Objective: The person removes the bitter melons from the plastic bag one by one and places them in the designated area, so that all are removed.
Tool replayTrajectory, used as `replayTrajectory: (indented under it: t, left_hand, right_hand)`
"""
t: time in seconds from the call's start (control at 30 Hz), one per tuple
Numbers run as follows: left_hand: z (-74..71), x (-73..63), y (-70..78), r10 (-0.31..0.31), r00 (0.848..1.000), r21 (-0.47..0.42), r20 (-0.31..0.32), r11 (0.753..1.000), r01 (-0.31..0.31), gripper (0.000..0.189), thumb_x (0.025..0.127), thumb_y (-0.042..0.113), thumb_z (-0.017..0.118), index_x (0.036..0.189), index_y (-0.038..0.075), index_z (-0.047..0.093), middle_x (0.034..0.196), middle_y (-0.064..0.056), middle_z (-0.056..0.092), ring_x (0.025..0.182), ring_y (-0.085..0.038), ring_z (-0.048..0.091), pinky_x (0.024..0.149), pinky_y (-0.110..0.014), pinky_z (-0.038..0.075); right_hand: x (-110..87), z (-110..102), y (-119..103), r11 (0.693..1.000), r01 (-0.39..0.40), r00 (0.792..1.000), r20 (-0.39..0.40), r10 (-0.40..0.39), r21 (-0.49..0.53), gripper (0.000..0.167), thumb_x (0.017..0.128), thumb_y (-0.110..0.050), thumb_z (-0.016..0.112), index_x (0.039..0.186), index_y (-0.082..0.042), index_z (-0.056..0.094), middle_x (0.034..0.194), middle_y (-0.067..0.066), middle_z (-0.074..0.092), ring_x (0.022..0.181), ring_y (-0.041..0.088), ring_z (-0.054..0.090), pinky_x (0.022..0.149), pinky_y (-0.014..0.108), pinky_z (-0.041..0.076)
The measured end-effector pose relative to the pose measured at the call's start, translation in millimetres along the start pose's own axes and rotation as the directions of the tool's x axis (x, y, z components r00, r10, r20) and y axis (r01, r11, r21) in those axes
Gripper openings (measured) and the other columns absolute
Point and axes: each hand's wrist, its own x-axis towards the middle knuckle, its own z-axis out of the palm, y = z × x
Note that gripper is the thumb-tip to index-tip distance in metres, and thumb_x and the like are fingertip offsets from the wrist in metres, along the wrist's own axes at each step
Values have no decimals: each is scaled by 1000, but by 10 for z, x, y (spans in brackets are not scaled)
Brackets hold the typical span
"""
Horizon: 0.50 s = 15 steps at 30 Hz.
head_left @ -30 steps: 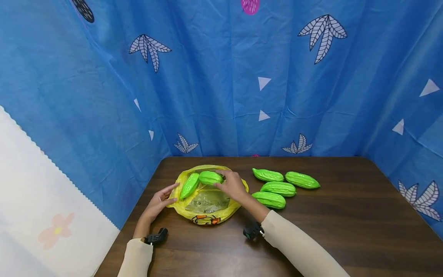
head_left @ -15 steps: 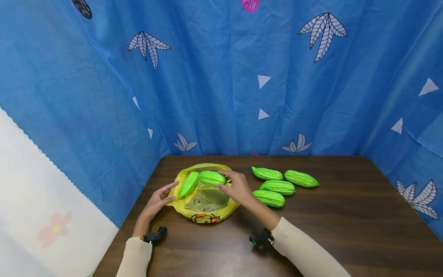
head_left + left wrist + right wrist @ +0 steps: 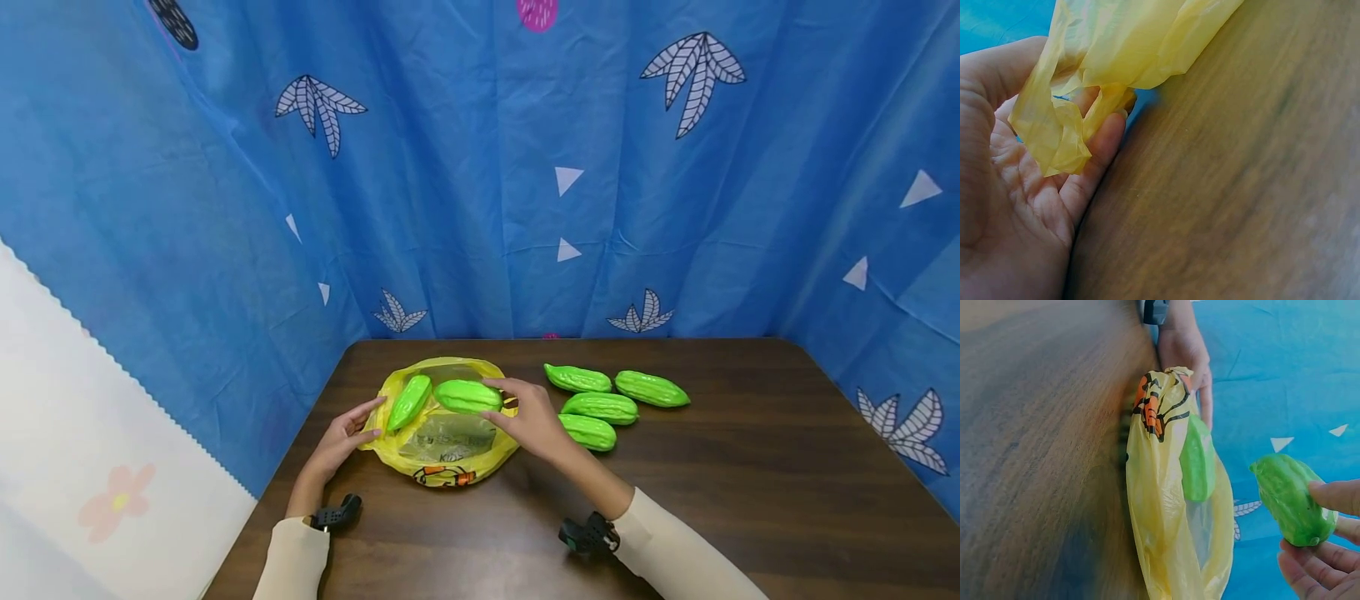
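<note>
My right hand [image 3: 534, 418] grips one end of a bright green bitter melon [image 3: 465, 397] above the mouth of a yellow plastic bag [image 3: 480, 472]. In the right wrist view, the thumb and fingers hold the melon [image 3: 1291, 499] apart from the bag. A second bitter melon [image 3: 410, 403] lies in the left part of the bag's opening. At the bag's left rim, my left hand [image 3: 339, 437] holds the plastic. The left wrist view shows a crumpled fold of the bag [image 3: 1060, 134] between its thumb and fingers.
Several more bitter melons [image 3: 602, 407] lie grouped on the dark wooden table [image 3: 750, 450], right of the bag. A blue patterned curtain [image 3: 450, 167] hangs behind the table and along its sides. White cloth [image 3: 67, 433] hangs at the left.
My right hand has drawn the bitter melon to the right over the bag, and its forearm has shifted right too. The left hand and the bag stay nearly where they were.
</note>
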Motion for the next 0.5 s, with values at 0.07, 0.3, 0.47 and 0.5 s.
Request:
replayTrajectory:
  t: [0.07, 0.3, 0.47, 0.5]
  left_hand:
    - [-3, -10, -3, -2, 1000, 1, -3, 1000, 2, 59, 98, 10, 67, 153, 5, 46, 160, -18, 37, 148, -34, 26, 102, -12, 37]
    - [-9, -18, -18, -2, 1000, 4, -2, 1000, 2, 59, 98, 10, 67, 153, 5, 45, 160, -18, 37, 141, -1, 34, 104, -9, 33]
    - [-5, -3, -11, -5, 1000, 9, -4, 1000, 5, 60, 97, 10, 68, 152, 4, 46, 159, -20, 38, 139, 1, 36, 103, -10, 35]
    - [-5, 2, -8, -7, 1000, 11, -3, 1000, 7, 60, 97, 11, 68, 152, 5, 46, 159, -19, 38, 139, -1, 36, 103, -11, 36]
  right_hand:
    - [-31, -28, -8, 1000, -12, 1000, 5, 12, 20, 49, 84, -9, 83, 131, -10, 69, 122, 6, 71, 93, 17, 66, 82, 43, 60]
    - [-124, -147, -32, 993, -70, 997, 32, 68, 96, 48, 85, -4, 81, 131, -12, 69, 121, 2, 70, 94, 17, 62, 86, 43, 59]
    - [-178, -255, -41, 989, -68, 997, 44, 63, 128, 47, 86, -2, 79, 132, -8, 68, 120, 6, 70, 97, 22, 63, 89, 45, 58]
    - [-191, -280, -44, 988, -75, 997, 47, 69, 134, 48, 86, -1, 79, 132, -7, 67, 118, 6, 70, 97, 22, 64, 87, 43, 58]
